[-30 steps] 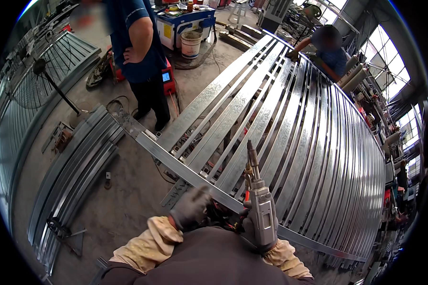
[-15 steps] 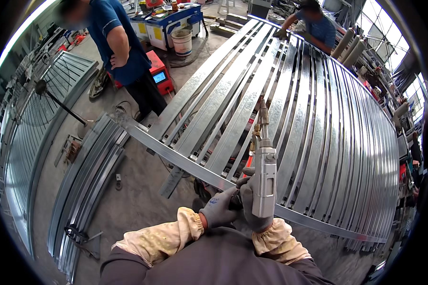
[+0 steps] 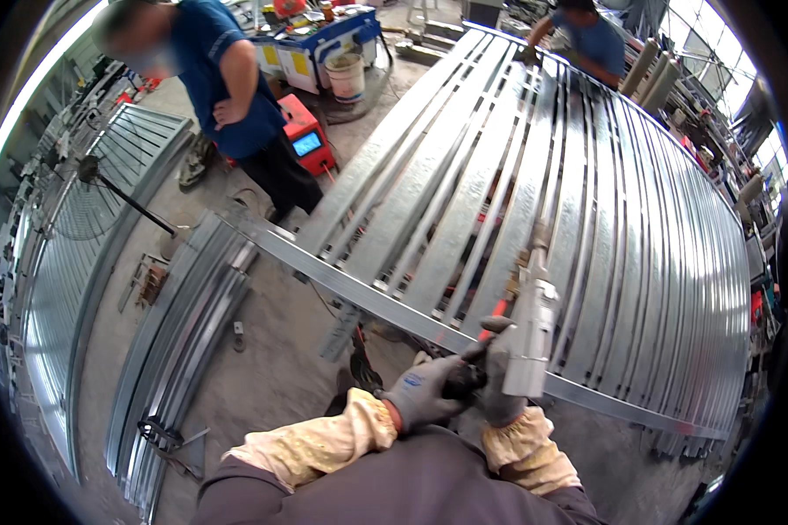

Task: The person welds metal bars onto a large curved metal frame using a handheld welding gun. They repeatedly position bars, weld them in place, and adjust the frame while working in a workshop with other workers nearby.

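My right hand (image 3: pixel 501 385), in a grey glove, grips a silver hand-held torch tool (image 3: pixel 531 325) that points up and away over the metal frame. My left hand (image 3: pixel 429 391), also gloved, is closed on the dark rear end of the same tool, just left of my right hand. Both hands sit above the near cross bar (image 3: pixel 359 293) of a large galvanised steel frame (image 3: pixel 587 201) made of several long parallel slats.
A person in a blue shirt (image 3: pixel 228 79) stands at the frame's left end beside a red machine (image 3: pixel 306 140). Another person (image 3: pixel 587 39) bends over the far end. A stack of steel profiles (image 3: pixel 179 341) lies on the floor at left, near a standing fan (image 3: pixel 83 210).
My left hand has come in from the left and closed on the rear of the tool. The tool has risen and now stands over the slats.
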`<state>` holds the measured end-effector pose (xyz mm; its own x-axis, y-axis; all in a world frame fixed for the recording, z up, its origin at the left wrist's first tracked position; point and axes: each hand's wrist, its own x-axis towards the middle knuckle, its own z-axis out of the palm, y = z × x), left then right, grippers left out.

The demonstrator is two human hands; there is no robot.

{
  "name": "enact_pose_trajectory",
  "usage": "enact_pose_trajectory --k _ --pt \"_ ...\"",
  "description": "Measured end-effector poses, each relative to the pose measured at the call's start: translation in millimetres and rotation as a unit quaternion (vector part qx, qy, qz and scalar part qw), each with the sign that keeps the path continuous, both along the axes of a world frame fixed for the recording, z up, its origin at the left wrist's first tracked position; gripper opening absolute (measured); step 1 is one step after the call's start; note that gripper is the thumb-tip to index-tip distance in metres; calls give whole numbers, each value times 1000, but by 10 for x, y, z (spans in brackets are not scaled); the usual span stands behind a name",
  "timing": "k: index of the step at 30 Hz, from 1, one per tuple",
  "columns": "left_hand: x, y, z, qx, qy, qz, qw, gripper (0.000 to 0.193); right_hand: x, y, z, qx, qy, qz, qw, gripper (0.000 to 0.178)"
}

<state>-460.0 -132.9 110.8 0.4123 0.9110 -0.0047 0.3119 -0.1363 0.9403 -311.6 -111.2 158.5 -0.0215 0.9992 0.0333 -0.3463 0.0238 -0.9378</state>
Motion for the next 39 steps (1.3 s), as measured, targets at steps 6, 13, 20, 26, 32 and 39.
enact_pose_trajectory --k 6,13,20,26,32,39 --pt "-613 172 -55 -26 0 -90 996 65 -515 18 -133 36 -90 -151 984 46" --pt "-1503 14 -636 -127 -40 -232 964 63 -1257 18 -243 35 -115 -204 971 37" --pt "-1830 -104 -898 -161 -84 -273 945 58 -1843 -70 81 15 -98 -168 981 29" --pt "-2025 -254 -740 -201 -68 -253 944 53 -1726 -261 -301 48 -213 -98 971 11" --pt "-2362 -545 -939 -401 -280 -122 863 79 -1977 -687 -755 38 -306 -146 940 77" --pt "-2600 -482 -1209 -381 -298 -28 875 91 -2665 -1212 -1509 -32 -256 -147 955 79"
